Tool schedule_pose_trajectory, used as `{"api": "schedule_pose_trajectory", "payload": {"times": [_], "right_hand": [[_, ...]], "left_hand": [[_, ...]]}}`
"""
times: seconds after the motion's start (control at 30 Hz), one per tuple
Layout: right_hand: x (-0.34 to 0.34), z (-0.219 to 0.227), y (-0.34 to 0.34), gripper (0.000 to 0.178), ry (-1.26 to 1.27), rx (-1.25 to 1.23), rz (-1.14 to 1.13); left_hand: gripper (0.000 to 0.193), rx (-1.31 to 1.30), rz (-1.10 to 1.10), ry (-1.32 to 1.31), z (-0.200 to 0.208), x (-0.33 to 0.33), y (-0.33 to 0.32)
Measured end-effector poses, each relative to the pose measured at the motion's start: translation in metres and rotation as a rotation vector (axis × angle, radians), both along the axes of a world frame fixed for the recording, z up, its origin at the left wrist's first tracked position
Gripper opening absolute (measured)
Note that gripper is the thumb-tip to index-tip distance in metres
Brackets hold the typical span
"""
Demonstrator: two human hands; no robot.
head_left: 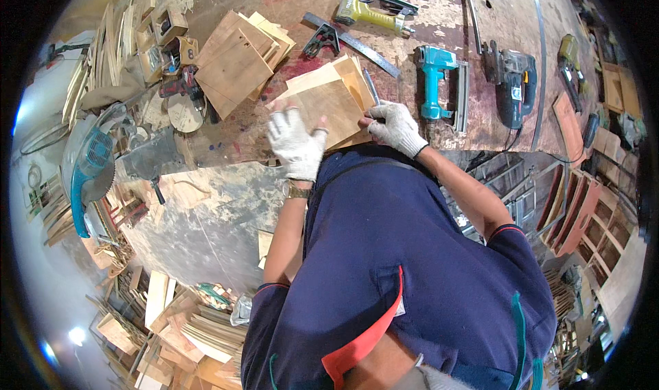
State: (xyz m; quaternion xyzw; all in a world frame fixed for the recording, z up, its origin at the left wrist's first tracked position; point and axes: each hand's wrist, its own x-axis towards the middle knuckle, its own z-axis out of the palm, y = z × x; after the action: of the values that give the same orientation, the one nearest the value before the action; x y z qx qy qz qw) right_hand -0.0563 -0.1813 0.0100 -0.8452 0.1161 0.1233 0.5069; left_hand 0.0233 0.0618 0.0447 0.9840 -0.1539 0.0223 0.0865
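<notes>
Thin plywood sheets [321, 108] lie in a loose, fanned pile at the front edge of the workbench. My left hand [296, 141], in a white knit glove with bare fingertips, rests open on the left side of the top sheet. At the right edge of the pile is my right hand [397, 127], gloved the same way, its fingers closed. A slim blue-grey pen-like stick [371, 86] sticks out from those fingers, away from me. Whether the thumb also pinches a sheet edge, I cannot tell.
Beyond the sheets lie a combination square [353, 43] and a yellow-green nail gun [371, 12]. A teal nailer [434, 84] and a jigsaw [511, 88] are to the right. Left are more plywood pieces [237, 67], a red-black drill [182, 84] and a blue circular saw [96, 156].
</notes>
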Motion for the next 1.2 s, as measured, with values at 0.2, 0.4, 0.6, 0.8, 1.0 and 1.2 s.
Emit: {"api": "schedule_pose_trajectory", "payload": {"times": [0.2, 0.4, 0.6, 0.8, 1.0, 1.2], "right_hand": [[0.003, 0.002, 0.0, 0.026, 0.034, 0.021, 0.007], [0.006, 0.002, -0.001, 0.027, 0.035, 0.002, 0.023], [0.007, 0.001, -0.004, 0.031, 0.046, -0.004, 0.035], [0.015, 0.009, -0.006, 0.029, 0.114, 0.006, 0.054], [0.019, 0.011, -0.009, 0.028, 0.11, 0.011, 0.077], [0.024, 0.012, -0.012, 0.033, 0.139, -0.001, 0.091]], "left_hand": [[0.112, 0.126, -0.146, 0.183, -0.003, -0.014, -0.015], [0.119, 0.087, -0.169, 0.293, -0.01, -0.011, -0.013], [0.122, 0.178, -0.153, 0.349, -0.006, -0.01, -0.018], [0.118, 0.243, -0.133, 0.415, 0.002, -0.006, -0.024], [0.118, 0.23, -0.122, 0.432, -0.001, -0.009, -0.024], [0.118, 0.219, -0.109, 0.474, 0.003, -0.004, -0.026]]}}
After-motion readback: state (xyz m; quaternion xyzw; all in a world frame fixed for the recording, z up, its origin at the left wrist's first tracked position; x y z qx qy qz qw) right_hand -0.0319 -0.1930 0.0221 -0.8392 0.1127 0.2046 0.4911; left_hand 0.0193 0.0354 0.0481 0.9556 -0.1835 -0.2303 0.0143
